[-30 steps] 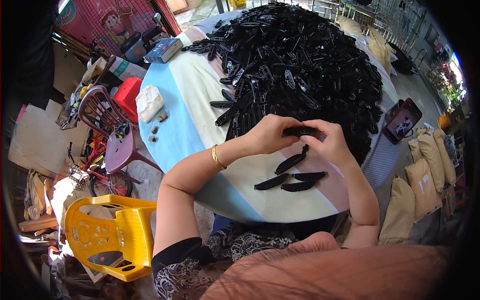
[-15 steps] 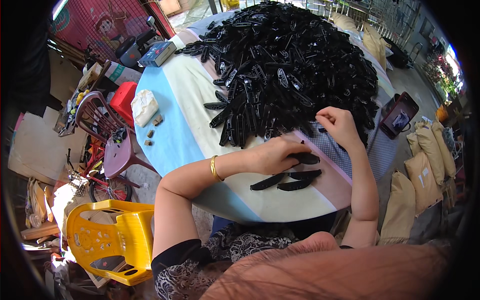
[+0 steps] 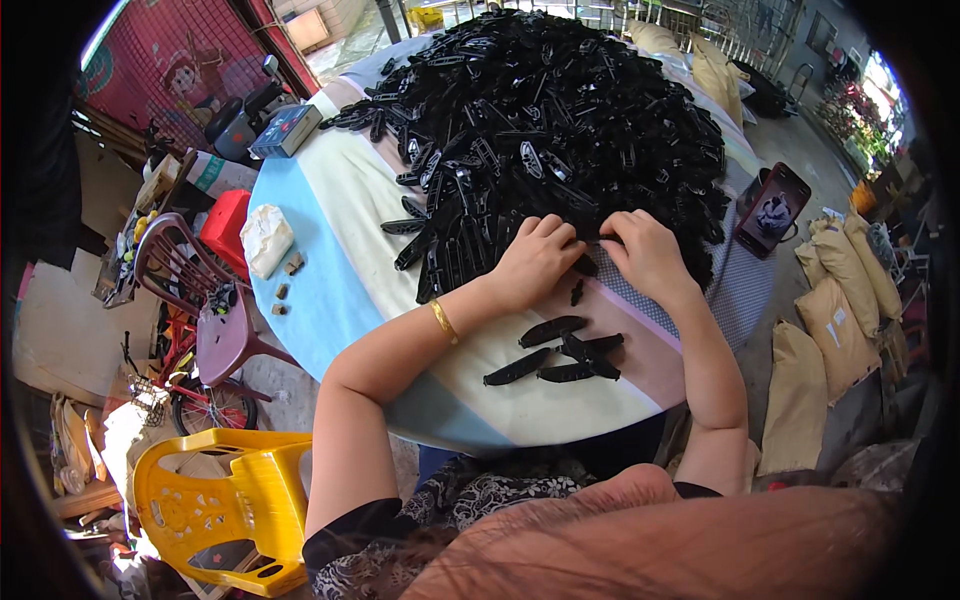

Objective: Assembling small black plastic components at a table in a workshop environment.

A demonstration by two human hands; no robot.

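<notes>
Bright daylight all over, outdoor-looking. The sun hits hardest at the lower left, where the ground beside the yellow chair [image 3: 215, 510] is blown out white. The striped table [image 3: 330, 270] is evenly lit and sharp, with soft shadows under both forearms. The black pile [image 3: 560, 120] picks up small shiny glints, but the detail inside it mostly sinks into dark. Heavy fisheye: the table edge bows, and the corners go to a black vignette. The head at the bottom edge is soft and out of focus.
</notes>
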